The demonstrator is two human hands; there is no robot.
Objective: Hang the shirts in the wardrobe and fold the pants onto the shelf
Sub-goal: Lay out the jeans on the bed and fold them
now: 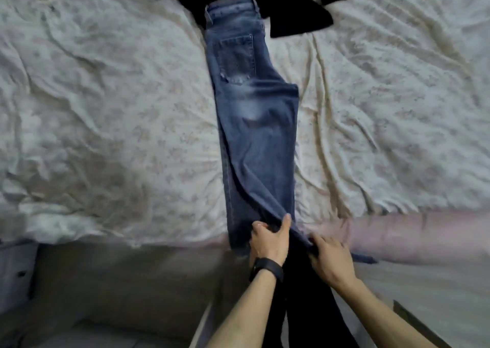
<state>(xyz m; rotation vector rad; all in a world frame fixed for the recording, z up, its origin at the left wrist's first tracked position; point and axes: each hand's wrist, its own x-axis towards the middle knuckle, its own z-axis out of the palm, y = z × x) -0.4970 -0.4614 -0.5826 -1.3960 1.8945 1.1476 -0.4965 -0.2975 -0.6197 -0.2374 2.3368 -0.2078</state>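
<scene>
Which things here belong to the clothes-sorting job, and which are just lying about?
Job: blue jeans, held at the leg ends by the left hand and right hand; black garment beyond the waistband.
Just there: floral bedsheet; black wristband.

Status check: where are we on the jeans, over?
Holding hem end of jeans: left grip, right grip. Jeans flat on bed, legs stacked, not yet folded up. Black clothes at waistband end.

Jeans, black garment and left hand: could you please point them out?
jeans (254, 141), head view, mid-leg denim.
black garment (299, 16), head view, its spread corner.
left hand (268, 241), head view, back of hand.
</scene>
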